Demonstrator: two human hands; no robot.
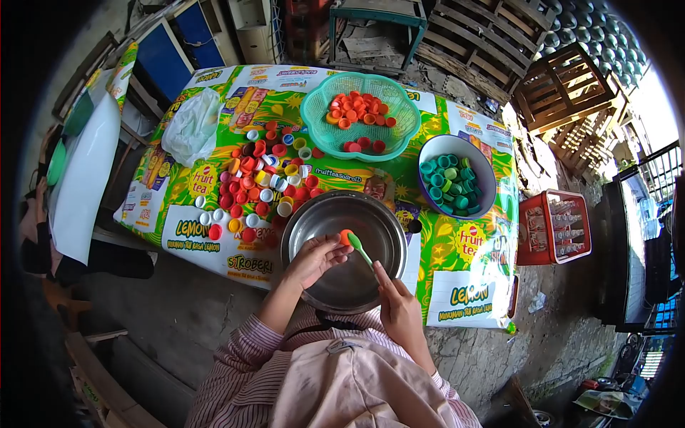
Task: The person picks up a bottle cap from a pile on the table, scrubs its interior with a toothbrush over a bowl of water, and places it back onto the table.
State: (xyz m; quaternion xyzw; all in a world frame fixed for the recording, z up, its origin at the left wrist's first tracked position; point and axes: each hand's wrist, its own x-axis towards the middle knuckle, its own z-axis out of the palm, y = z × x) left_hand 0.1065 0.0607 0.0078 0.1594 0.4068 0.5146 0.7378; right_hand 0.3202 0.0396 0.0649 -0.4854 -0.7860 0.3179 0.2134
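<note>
My left hand (314,258) pinches an orange bottle cap (345,237) over a round steel basin (289,246). In my right hand (399,307) is a small green tool with an oval head (362,251) and a paler handle; its head touches or nearly touches the cap. Whether it is a brush or a spoon cannot be made out. A loose heap of red, white, yellow and blue bottle caps (250,182) lies left of the basin. Beyond the basin, a turquoise plastic basket (314,118) holds orange and red caps. Green caps fill part of a purple-rimmed bowl (487,178) at the right.
A printed plastic cloth (467,285) covers the table. At its left end lies a crumpled clear plastic bag (193,128). A red crate (536,250) stands on the floor to the right, with wooden pallets (485,43) behind. Another person's arm shows at the far left edge.
</note>
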